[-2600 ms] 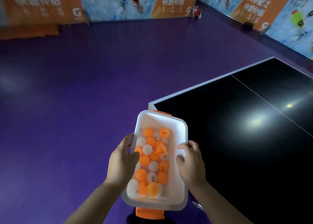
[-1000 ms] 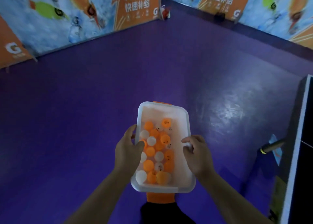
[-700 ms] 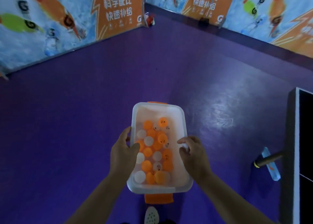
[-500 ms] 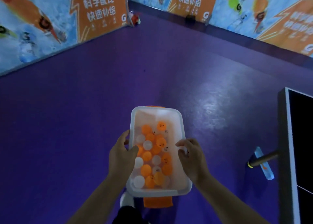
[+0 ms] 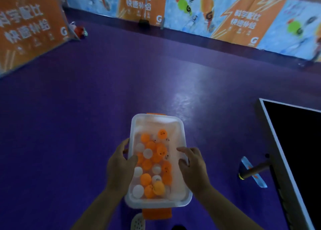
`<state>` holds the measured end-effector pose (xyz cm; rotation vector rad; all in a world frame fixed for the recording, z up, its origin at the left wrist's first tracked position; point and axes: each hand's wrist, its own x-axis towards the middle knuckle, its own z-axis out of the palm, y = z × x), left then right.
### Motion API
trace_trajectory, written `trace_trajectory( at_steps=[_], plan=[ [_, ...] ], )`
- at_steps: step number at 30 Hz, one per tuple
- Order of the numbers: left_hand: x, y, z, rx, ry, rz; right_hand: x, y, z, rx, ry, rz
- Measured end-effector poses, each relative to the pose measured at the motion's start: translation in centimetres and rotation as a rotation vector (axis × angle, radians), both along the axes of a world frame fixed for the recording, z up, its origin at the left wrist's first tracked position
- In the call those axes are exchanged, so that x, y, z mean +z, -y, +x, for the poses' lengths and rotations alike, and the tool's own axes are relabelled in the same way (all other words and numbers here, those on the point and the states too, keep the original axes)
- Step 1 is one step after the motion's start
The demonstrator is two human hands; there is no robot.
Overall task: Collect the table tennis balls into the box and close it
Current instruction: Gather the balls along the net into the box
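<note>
Box: white translucent plastic box, rectangular with rounded corners, held up over the floor between both hands, low and centre in the head view; long axis runs away from the person; open on top, no lid on it.
Floor: purple floor, glossy, with a pale glare patch just beyond the box's far end.
Barriers: printed barriers in orange and light blue stand along the far edge of the floor and down the left side, meeting at a corner at upper left.
Table: black table tennis table with a white edge line, at the right border, well apart from the box; a dark leg or bar juts out from under it.
Left hand: left hand clasps the box's left long wall, thumb hooked over the rim, fingers down the outside.
Right hand: right hand grips the right long wall, fingers curled over the rim into the box.
Orange tabs: one orange tab sticks out under the near end of the box, another peeks over the far end.
Balls: table tennis balls, orange and white mixed, lie loose in the box, gathered along its left and near part; several show small dark marks.
Shoe: pale perforated shoe tip at the bottom edge, just below the box.
</note>
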<state>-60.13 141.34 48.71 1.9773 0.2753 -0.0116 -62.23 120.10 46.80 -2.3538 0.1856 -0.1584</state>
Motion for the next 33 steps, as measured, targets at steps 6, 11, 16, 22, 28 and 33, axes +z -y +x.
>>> trace_trajectory(
  at_steps=[6,11,16,22,28,33],
  plan=[
    [0.1,6.9,13.3,-0.205,-0.048,0.009,-0.1,6.2,9.4,-0.240,-0.087,0.056],
    [-0.7,14.9,23.3,-0.290,-0.054,-0.016,-1.5,13.4,17.8,-0.355,-0.098,0.101],
    [-0.8,24.7,33.8,-0.331,-0.053,-0.009,-1.5,23.1,27.4,-0.371,-0.099,0.137],
    [0.5,35.8,44.6,-0.402,-0.060,-0.001,0.1,34.0,37.2,-0.409,-0.103,0.151],
    [0.5,44.5,54.1,-0.485,-0.071,0.018,-0.2,42.2,45.3,-0.478,-0.088,0.137],
    [-0.3,52.5,64.0,-0.592,-0.047,0.060,-1.0,49.0,53.2,-0.570,-0.063,0.127]
  ],
)
